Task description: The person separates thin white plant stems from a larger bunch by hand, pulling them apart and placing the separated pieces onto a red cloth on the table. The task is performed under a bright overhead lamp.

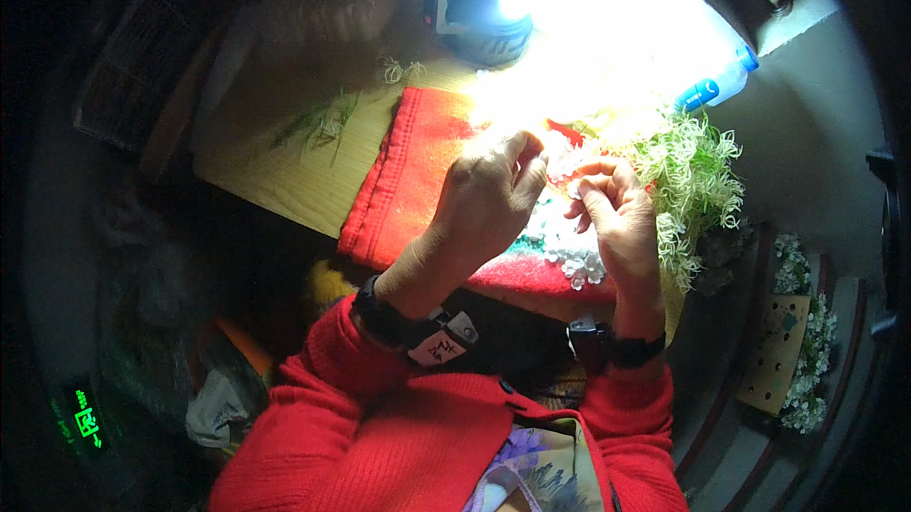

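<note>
My left hand (491,184) is over a folded red cloth (406,170), with thumb and fingertips pinched together. Glare hides whether anything is between them. Just to the right, my right hand (623,216) pinches a small white artificial flower (574,189) between thumb and forefinger. Below both hands, a heap of loose white artificial flowers (580,266) lies on the cloth near its front edge. A bunch of pale green artificial sprigs (694,177) hangs over the table's right side, beside my right hand.
Strong light washes out the far side of the wooden table (285,181). A plastic bottle with a blue cap (719,85) lies at the back right. Loose sprigs (331,128) are on the left. Down on the right, steps hold a perforated board (776,352) and white flower bunches (811,377).
</note>
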Demonstrator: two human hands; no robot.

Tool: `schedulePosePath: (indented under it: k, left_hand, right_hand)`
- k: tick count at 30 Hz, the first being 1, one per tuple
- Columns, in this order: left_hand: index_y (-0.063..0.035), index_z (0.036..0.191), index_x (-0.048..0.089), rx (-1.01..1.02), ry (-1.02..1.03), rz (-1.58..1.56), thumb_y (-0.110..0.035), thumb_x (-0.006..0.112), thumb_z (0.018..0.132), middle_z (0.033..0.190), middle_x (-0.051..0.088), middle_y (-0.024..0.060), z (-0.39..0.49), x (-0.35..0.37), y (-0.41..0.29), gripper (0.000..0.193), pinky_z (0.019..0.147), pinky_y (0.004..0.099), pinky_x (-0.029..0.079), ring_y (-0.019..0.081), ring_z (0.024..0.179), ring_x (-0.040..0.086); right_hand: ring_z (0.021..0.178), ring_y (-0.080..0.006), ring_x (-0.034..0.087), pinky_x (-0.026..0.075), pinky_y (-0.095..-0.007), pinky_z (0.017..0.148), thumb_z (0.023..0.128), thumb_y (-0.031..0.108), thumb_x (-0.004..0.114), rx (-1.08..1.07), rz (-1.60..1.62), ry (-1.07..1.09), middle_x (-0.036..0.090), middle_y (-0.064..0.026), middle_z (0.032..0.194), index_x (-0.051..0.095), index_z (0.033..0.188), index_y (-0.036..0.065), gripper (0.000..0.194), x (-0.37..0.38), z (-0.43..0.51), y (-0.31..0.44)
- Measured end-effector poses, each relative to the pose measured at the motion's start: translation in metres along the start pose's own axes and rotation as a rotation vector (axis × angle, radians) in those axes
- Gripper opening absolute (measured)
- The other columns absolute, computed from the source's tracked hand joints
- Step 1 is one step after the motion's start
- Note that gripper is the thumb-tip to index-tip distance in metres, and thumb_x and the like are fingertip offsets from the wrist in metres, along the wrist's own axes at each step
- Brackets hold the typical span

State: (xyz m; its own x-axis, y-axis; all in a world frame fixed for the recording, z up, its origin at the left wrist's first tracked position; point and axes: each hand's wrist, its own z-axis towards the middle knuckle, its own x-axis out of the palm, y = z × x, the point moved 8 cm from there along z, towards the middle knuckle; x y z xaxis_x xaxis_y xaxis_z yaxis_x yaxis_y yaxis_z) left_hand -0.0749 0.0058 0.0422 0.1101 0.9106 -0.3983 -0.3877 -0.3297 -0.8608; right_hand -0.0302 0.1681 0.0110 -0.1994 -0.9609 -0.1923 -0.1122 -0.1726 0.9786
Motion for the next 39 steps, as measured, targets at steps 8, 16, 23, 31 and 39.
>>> schedulePosePath:
  k: [8,16,23,31,39]
  left_hand:
    - [-0.0011,0.091,0.062,-0.014,0.022,-0.047,-0.014,0.064,0.087,0.074,0.059,0.0086,-0.002,0.008,-0.001,0.014,0.059,0.0308,0.046,0.0158,0.063,0.055]
    - [-0.0017,0.089,0.062,-0.011,0.039,-0.07,-0.013,0.064,0.087,0.072,0.06,0.0097,-0.008,0.018,-0.004,0.012,0.058,0.0312,0.047,0.0157,0.061,0.056]
    - [-0.0021,0.089,0.063,-0.003,0.024,-0.11,-0.014,0.064,0.087,0.069,0.061,0.0087,-0.008,0.019,-0.003,0.012,0.056,0.031,0.047,0.0152,0.059,0.056]
    - [-0.0027,0.089,0.063,-0.016,0.03,-0.104,-0.014,0.064,0.087,0.07,0.061,0.0099,-0.008,0.018,-0.004,0.011,0.057,0.031,0.047,0.0154,0.059,0.056]
    - [-0.0046,0.085,0.058,0.226,-0.068,0.008,-0.007,0.062,0.082,0.072,0.057,0.0114,-0.011,0.016,-0.02,0.005,0.059,0.0357,0.048,0.0261,0.067,0.059]
  right_hand:
    - [0.074,-0.0124,0.062,0.05,-0.0241,0.067,0.092,0.0,0.055,-0.063,0.155,0.027,0.065,-0.0058,0.08,0.062,0.105,-0.004,0.016,0.003,-0.003,0.012]
    - [0.068,-0.0092,0.059,0.047,-0.0235,0.061,0.093,0.01,0.06,-0.025,0.122,-0.121,0.066,-0.0047,0.079,0.065,0.1,-0.001,0.013,-0.011,-0.003,0.007]
    - [0.078,-0.0145,0.065,0.053,-0.027,0.074,0.093,0.008,0.061,-0.01,0.381,-0.08,0.068,-0.0091,0.086,0.062,0.103,-0.003,0.015,-0.007,-0.001,0.005]
    - [0.081,-0.0134,0.065,0.053,-0.0266,0.078,0.092,0.007,0.061,-0.022,0.293,-0.091,0.068,-0.0087,0.09,0.063,0.104,-0.003,0.015,-0.007,-0.003,0.006]
    - [0.081,-0.0159,0.064,0.052,-0.0291,0.079,0.09,0.003,0.064,-0.055,0.619,-0.124,0.067,-0.0093,0.089,0.064,0.097,-0.001,0.009,-0.012,0.003,-0.006]
